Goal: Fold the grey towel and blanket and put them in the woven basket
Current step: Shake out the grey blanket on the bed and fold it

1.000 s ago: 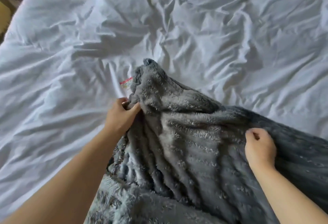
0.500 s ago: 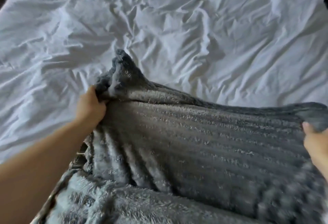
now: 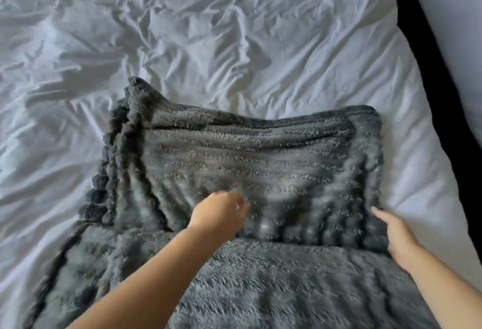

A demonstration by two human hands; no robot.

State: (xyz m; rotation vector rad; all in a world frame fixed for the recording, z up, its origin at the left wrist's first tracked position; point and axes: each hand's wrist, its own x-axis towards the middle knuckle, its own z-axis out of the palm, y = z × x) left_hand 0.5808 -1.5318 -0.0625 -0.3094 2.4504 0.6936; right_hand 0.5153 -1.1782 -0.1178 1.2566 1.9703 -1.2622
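A crumpled white bed sheet (image 3: 234, 28) fills nearly everything I can see, creased all over. A dark strip (image 3: 427, 55) runs down its right edge, with a paler surface (image 3: 461, 15) beyond it at the far right.

The grey blanket (image 3: 260, 151) lies on the sheet, near the person and a little right of the middle. Its ribbed, plush top layer is folded into a rough rectangle, with the far-left corner poking up. A row of dark bobbles (image 3: 104, 172) trims the left side. Nearer the person a shaggier grey layer (image 3: 287, 284) spreads out from under that fold; I can't tell whether it is the same piece of cloth.

The right hand (image 3: 397, 240) rests at the near-right edge of the folded layer, fingers straight and pointing away, holding nothing. The left hand (image 3: 220, 212) is over the near middle of the ribbed layer with its fingers bent downward, but it is blurred, so I can't tell whether it is gripping the cloth or only touching it.
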